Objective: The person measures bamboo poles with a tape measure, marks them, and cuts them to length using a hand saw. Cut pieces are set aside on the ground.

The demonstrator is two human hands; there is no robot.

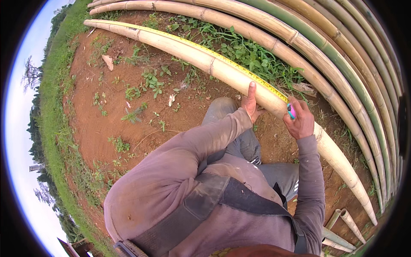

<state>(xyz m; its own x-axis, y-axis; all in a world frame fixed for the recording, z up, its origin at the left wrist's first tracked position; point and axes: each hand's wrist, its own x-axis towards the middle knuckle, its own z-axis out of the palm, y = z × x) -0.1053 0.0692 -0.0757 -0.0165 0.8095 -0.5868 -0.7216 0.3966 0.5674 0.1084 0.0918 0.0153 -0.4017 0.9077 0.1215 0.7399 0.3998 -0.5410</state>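
A long pale bamboo pole [188,52] slants across in front of me, from the far left down to the lower right. Along its upper side lies a yellow measuring tape [231,62], stretched out from the far end to my right hand. My left hand [250,104] grips the pole, its thumb on top near the tape and its fingers partly hidden on the near side. At the tape's near end, my right hand [299,119] is closed around a small pink-and-blue object [291,111]. The fingers cover most of that object, so its kind does not show.
Several more bamboo poles [257,37], one of them green [319,40], lie side by side beyond. Shorter bamboo pieces [352,225] rest at the lower right. Weeds [252,53] grow between the poles, and reddish soil [115,85] stretches left to grass [53,111].
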